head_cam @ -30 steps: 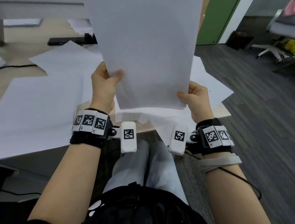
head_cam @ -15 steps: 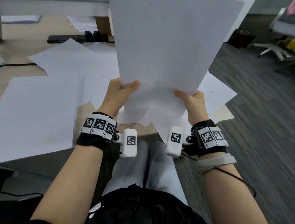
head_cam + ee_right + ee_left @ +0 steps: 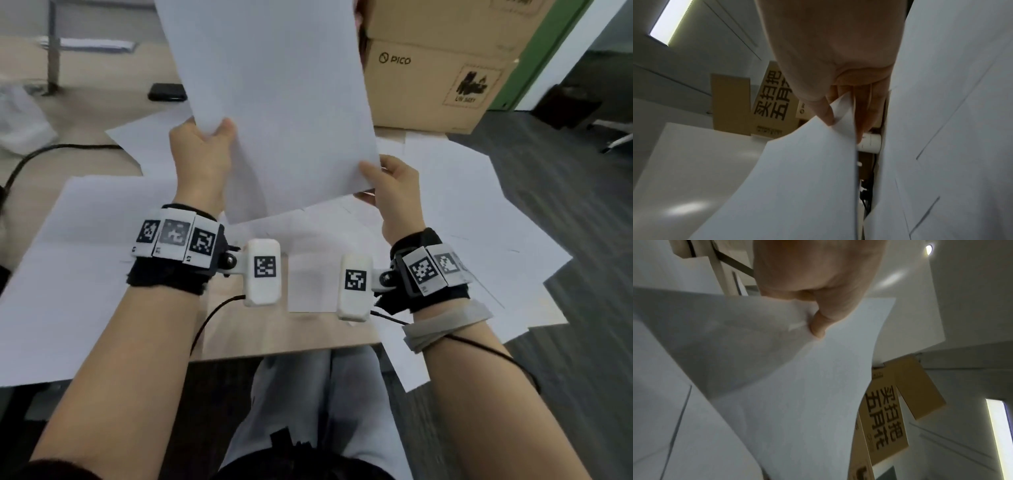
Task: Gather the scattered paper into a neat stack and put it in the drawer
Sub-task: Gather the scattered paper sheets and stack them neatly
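I hold a white paper sheaf point(image 3: 274, 102) upright above the desk, tilted a little to the left. My left hand point(image 3: 202, 150) pinches its left edge, thumb on the near face; in the left wrist view the thumb presses the sheaf point(image 3: 797, 386). My right hand point(image 3: 390, 185) pinches the lower right corner, thumb in front and fingers behind, as the right wrist view shows on the sheaf point(image 3: 801, 178). More loose white sheets point(image 3: 462, 219) lie scattered over the wooden desk point(image 3: 281, 332), some overhanging its right edge. No drawer is in view.
A brown PICO cardboard box point(image 3: 435, 68) stands at the back right of the desk. A black flat device point(image 3: 167, 91) and a black cable point(image 3: 41, 154) lie at the back left. Dark floor point(image 3: 582, 377) lies to the right, with my grey-trousered legs below the desk edge.
The sheaf has tilted to the left and my left hand has slid up along its left edge. My head has moved forward over the desk, bringing the cardboard box into view.
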The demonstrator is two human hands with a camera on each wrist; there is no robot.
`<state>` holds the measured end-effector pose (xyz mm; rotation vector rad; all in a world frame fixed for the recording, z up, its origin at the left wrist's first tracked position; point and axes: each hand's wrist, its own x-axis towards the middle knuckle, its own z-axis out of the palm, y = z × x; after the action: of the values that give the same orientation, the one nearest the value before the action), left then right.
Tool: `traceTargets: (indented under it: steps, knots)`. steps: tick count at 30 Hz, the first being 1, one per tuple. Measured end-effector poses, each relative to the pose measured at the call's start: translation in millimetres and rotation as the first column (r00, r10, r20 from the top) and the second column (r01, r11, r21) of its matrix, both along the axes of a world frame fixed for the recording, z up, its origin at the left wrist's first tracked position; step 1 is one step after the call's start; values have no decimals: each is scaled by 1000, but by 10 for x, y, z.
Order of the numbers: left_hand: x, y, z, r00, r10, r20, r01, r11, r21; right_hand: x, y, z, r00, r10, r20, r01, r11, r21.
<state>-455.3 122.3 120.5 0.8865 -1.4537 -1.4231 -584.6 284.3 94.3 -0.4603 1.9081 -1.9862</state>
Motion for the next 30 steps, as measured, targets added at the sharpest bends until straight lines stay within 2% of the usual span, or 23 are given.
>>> traceTargets:
  steps: [5, 10, 12, 15, 18, 21, 26, 30]
  knots:
    - [74, -444, -136, 984, 177, -3, -175, 975, 140, -101, -592, -140, 998, 22, 56, -27, 996, 86]
    - [83, -718, -402, 978, 184, 100, -205, 937, 282, -205, -1016, -370, 998, 62, -31, -50, 950, 308]
    - [72, -818, -508, 971, 190, 145, -228, 918, 323, -228, -1145, -443, 991, 120, -51, -91, 917, 389]
    - [43, -894, -628, 941, 179, 286, -277, 895, 349, -268, -1334, -531, 976, 208, -71, -138, 833, 536]
    - [4, -962, -726, 934, 175, 312, -290, 882, 373, -342, -1482, -574, 961, 259, -97, -134, 743, 656]
    - [-11, -1023, -779, 926, 168, 337, -301, 868, 396, -386, -1563, -578, 950, 292, -110, -131, 694, 708]
    - [35, -1053, -804, 944, 157, 289, -281, 842, 460, -379, -1670, -650, 929, 330, -168, -96, 653, 751]
    - [43, -1067, -821, 950, 144, 278, -265, 843, 467, -312, -1742, -686, 931, 317, -182, -73, 649, 757]
